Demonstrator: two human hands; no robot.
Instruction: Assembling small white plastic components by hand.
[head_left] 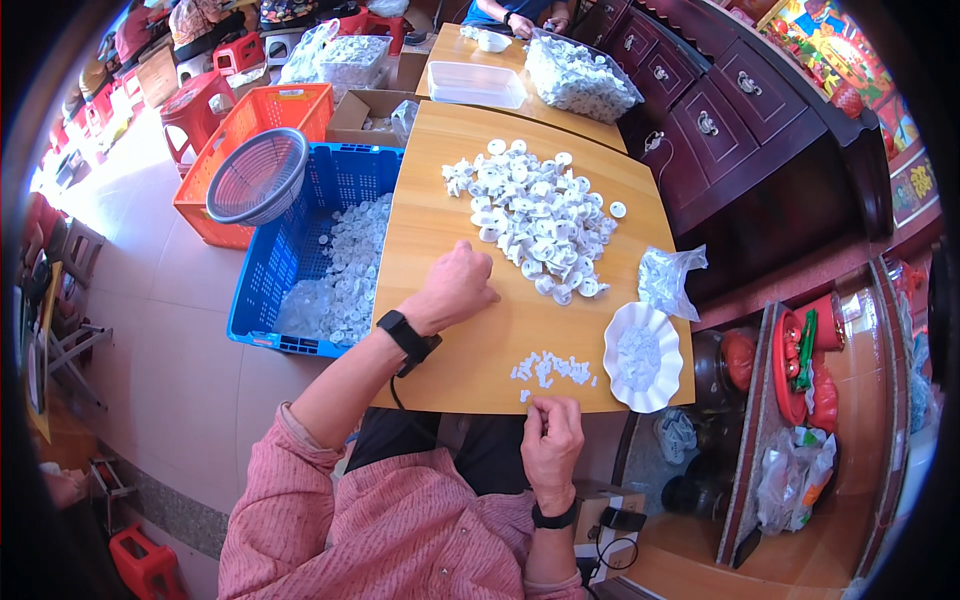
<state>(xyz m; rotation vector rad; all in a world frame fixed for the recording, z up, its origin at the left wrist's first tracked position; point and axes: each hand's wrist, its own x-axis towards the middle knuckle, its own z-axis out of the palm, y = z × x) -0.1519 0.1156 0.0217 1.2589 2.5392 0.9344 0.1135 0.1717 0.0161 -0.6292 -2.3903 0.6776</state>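
Observation:
My left hand [460, 287] is closed over the wooden table, just in front of a large heap of white plastic knob-like parts [535, 215]. Whatever its fingers hold is hidden beneath the hand. At the table's near edge my right hand [552, 440] has its fingers curled together. One small white piece [525, 396] shows right by its fingertips; I cannot tell whether it is held or lying there. Just beyond are scattered small white plastic pieces [553, 368]. A white wavy-rimmed dish [670, 381] with more small pieces stands to their right.
A clear plastic bag [668, 280] lies beside the dish. Left of the table [420, 220] is a blue crate [258, 290] of white parts, with a grey strainer [222, 200] on its rim. Orange crate [203, 215] behind. Dark drawers [715, 130] flank the right. Another person's hand [520, 25] is across.

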